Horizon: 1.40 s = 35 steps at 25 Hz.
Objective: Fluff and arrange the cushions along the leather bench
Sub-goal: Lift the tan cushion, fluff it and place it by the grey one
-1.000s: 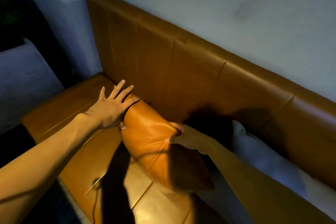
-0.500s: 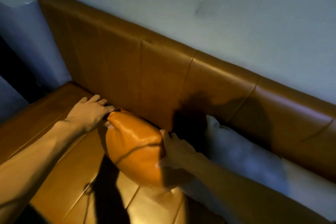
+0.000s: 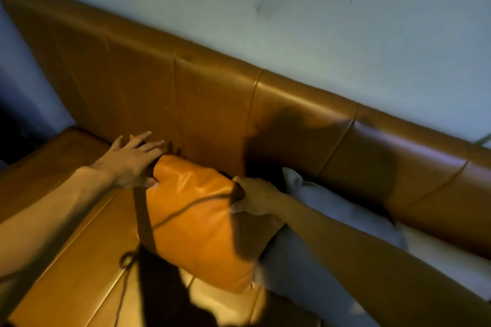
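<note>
Left hand [image 3: 134,160] presses flat, fingers spread, on the glossy orange leather cushion [image 3: 196,220]; right hand [image 3: 255,196] pinches its opposite edge.

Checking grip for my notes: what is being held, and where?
The orange leather cushion: right hand grips its right edge; left hand presses its top-left corner.
</note>
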### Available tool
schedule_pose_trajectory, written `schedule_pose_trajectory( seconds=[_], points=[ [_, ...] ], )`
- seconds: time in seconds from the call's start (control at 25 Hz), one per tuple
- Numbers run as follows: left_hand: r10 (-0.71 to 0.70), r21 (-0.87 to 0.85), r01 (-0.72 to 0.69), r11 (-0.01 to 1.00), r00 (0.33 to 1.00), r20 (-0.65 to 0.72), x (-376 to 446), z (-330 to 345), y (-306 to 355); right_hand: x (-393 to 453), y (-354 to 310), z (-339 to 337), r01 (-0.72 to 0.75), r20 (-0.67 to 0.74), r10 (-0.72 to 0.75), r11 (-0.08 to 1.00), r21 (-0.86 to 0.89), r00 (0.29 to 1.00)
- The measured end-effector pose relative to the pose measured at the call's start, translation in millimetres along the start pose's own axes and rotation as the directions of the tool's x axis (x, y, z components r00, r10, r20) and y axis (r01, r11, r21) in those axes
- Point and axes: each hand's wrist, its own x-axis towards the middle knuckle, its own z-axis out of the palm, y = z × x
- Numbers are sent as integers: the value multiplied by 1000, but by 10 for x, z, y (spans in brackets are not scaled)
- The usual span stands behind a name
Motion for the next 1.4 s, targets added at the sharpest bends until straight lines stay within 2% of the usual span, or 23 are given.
schedule_pose_trajectory(
  seconds=[0.16,0.28,0.52,0.68,0.84,0.92,1.08,1.24,1.32,1.4],
  points=[
    [76,15,-76,997,997,-11,52,-135,-43,33,-49,-10,27,-99,-27,1000,5,995],
    [77,29,-75,997,994,-75,119,-140,-145,136,-39,-67,31,-96,-28,999,33,995],
    [41,-108,-55,993,991,-124,323,84,-8,304,98,-54,-94,-52,95,995,19,994],
    [25,-199,-49,979,992,-121,396,45,137,214,30,-123,-138,-216,102,977,-163,971],
    [99,-182,-105,978,994,-44,435,62,247,134,-20,-92,-159,-67,145,938,-308,987],
    [76,-152,-81,985,996,-36,467,31,208,161,-52,-72,-187,-86,168,937,-296,982],
    [0,-84,-9,996,994,-111,466,-7,99,246,-110,-76,-141,-187,95,958,-249,978],
    [16,-93,-30,995,990,-143,575,64,280,260,115,-65,-202,-133,177,958,-205,975],
    [23,-144,-39,989,994,-110,635,36,348,252,174,-24,-228,-157,200,956,-187,967],
    [5,-199,-10,980,1000,-22,635,-32,341,225,116,9,-241,-190,198,941,-239,962]
  ],
)
